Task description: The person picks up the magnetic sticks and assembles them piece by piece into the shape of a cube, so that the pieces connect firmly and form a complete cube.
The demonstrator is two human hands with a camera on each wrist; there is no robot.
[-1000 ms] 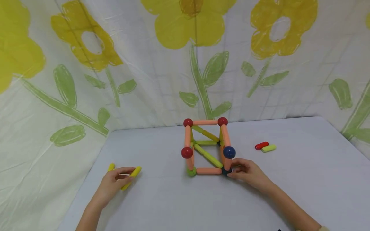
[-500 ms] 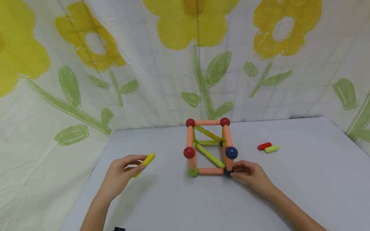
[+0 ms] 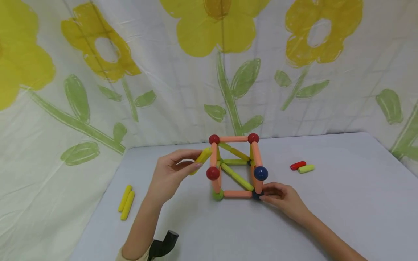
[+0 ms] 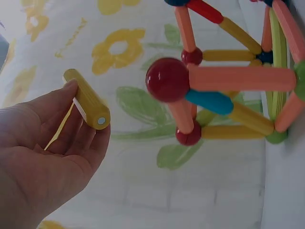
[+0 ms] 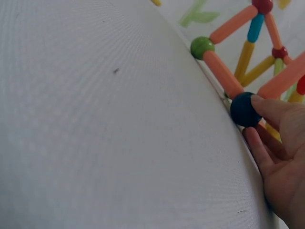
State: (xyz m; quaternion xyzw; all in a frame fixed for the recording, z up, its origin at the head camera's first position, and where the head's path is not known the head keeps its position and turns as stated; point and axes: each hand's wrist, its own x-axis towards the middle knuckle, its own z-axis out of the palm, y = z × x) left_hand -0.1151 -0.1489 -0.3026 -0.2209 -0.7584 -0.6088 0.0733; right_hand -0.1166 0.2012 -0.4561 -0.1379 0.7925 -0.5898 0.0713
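Note:
A cube frame of magnetic rods and balls stands on the table, with salmon rods [image 3: 237,194] along its edges and yellow-green diagonal rods [image 3: 241,180]. Red balls [image 3: 213,173] and a blue ball [image 3: 261,173] mark its top corners; a green ball [image 3: 217,195] is low at the front left. My left hand [image 3: 169,174] pinches a yellow magnetic rod [image 4: 88,100] in the air, just left of the frame's top; its silver end faces the left wrist camera. With thumb and fingers, my right hand [image 3: 283,198] holds the dark blue ball [image 5: 244,110] at the bottom front-right corner.
Two yellow rods [image 3: 127,206] lie side by side on the table at left. A red rod [image 3: 298,165] and a yellow-green rod [image 3: 306,169] lie right of the frame. A flower-printed curtain [image 3: 183,119] hangs behind the table's back edge.
My left hand has lifted the yellow rod from the left of the table and carried it rightward and up to the frame, uncovering two yellow rods. The right hand stays at the dark blue ball.

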